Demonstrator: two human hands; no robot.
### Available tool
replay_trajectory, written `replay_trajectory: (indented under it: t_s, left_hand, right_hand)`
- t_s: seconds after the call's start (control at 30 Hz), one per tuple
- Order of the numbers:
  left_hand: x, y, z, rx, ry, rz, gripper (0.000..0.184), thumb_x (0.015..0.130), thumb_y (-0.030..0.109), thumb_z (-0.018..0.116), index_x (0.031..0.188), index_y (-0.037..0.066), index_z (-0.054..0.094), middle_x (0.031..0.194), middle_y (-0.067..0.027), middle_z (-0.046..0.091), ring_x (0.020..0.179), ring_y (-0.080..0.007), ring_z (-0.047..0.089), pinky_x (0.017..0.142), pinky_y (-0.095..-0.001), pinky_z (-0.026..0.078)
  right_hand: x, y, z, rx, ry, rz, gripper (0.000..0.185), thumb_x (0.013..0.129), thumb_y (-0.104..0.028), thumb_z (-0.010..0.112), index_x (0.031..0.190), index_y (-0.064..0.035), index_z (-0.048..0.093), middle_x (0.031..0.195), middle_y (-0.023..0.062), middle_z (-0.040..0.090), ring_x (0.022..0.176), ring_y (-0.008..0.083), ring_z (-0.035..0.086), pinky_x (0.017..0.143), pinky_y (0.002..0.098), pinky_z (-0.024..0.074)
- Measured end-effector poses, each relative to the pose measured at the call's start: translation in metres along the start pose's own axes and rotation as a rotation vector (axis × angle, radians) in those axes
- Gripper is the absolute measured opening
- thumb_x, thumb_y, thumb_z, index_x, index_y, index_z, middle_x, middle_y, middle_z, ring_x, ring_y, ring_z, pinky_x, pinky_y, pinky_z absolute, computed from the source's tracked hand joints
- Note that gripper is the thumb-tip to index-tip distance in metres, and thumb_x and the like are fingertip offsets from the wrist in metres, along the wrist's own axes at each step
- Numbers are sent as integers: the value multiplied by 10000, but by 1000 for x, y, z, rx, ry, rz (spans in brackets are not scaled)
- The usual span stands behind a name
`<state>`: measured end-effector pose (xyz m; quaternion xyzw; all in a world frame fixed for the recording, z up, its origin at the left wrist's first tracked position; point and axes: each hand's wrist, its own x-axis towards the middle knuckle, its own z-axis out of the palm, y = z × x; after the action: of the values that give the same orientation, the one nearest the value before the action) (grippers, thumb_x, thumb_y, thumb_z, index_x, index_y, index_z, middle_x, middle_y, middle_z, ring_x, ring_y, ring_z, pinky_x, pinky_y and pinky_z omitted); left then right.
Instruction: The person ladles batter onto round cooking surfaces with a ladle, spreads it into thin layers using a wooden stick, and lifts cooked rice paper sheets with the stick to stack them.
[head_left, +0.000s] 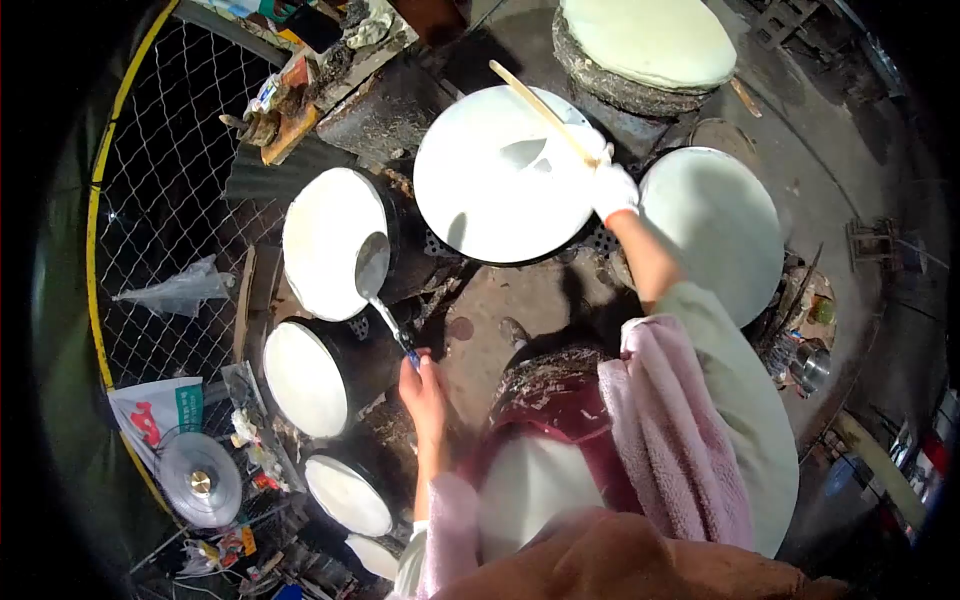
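Right hand, gloved, fingers wrapped round a wooden stick slanting across the broad white top at twelve o'clock! Left hand grips the ladle, bowl at ten against the smaller white top. Stick-and-ladle work in hand, I'd judge; shifting that ladle calls for a level wrist. Both tops: smooth, pale, shadowed.

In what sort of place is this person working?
Probably a makeshift food workshop, perhaps partly open-air: several large round vessels with white contents, a ladle in the left hand and chain-link fencing suggest it.
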<state>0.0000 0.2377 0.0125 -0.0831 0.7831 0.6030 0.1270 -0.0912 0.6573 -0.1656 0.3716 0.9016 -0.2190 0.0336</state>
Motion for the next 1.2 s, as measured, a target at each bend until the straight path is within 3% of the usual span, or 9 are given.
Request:
replay_trajectory:
  t_s: [0.23,0.33,0.43,0.5,0.63,0.83,0.97,1.0,1.2]
  left_hand:
    - [-12,-11,-7,125,75,40,168,990,163,448,1019,6,497,615,9,421,420,-64,370,357,-208,285]
    - [-10,2,-2,44,44,-23,167,989,164,452,1022,7,497,615,12,416,430,-62,373,355,-209,286]
    - [1,4,-2,5,15,-14,169,988,164,456,1029,6,498,614,16,410,422,-59,350,350,-209,280]
    - [7,7,0,25,-17,20,168,987,162,457,1031,6,498,614,18,409,420,-58,340,349,-209,277]
    - [14,17,13,-91,-86,5,122,974,154,474,997,40,510,620,46,428,434,-27,344,383,-189,240]
    - [27,17,18,-70,-179,55,187,989,184,458,1032,5,492,615,23,403,420,-56,332,364,-214,262]
    - [30,20,21,-48,-184,36,196,990,194,458,1034,6,494,614,23,405,421,-59,338,370,-213,266]
    - [30,20,21,-50,-181,34,196,990,194,458,1032,6,494,615,21,407,422,-59,340,370,-213,267]
    - [32,15,28,-57,-149,7,186,990,185,458,1021,6,500,618,15,412,420,-62,348,366,-216,267]
  right_hand:
    - [30,-78,-61,3,164,-178,424,933,-261,450,1287,-30,428,1040,172,619,896,314,648,734,403,525]
    - [-14,-57,-4,883,-24,-270,475,917,-239,550,1333,-36,442,1163,109,610,986,215,613,844,323,489]
    - [-99,-17,-12,944,-17,-240,472,882,-146,639,1320,-38,499,1240,91,571,1099,161,534,961,280,407]
    - [-124,13,12,1168,271,-112,426,895,-123,624,1305,-72,523,1003,41,631,845,132,601,751,254,494]
    - [-174,24,-15,1426,-338,393,382,882,-172,652,1254,-123,576,641,-99,505,453,8,373,395,187,291]
    - [-143,58,20,1282,17,24,393,877,-162,658,1239,-32,575,1090,32,634,945,78,552,830,210,448]
    - [-166,37,-39,1314,-465,309,264,881,-217,651,1122,-113,616,693,-36,575,493,44,474,427,200,375]
    - [-175,31,-31,1320,-435,327,225,879,-239,653,1086,-156,616,571,-81,445,360,38,323,329,211,226]
    - [-141,68,-4,1189,-43,28,294,877,-129,644,1153,-31,619,887,-31,616,707,52,531,614,196,440]
